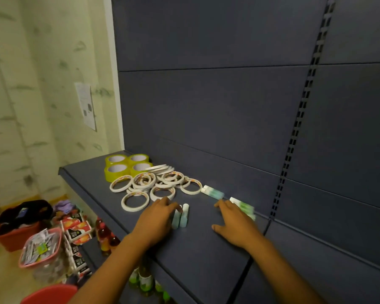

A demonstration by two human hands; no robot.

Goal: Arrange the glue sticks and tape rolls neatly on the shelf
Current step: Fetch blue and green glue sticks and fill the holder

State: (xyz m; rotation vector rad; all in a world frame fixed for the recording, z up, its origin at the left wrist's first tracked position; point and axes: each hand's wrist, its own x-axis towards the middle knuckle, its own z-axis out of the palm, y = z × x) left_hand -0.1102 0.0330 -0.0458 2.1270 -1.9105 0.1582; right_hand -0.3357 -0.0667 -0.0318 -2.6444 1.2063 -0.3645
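Shelf [206, 249]: four yellow tape rolls [127, 166]; left hand [157, 218] touches two glue sticks [181, 216]; right hand [235, 222] spread flat.

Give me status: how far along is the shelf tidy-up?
Done: four yellow tape rolls sit in a square block at the shelf end. In hand: left hand touches two glue sticks; right hand is on another cluster. Left: white tape rolls lie jumbled, one glue stick pair stray.
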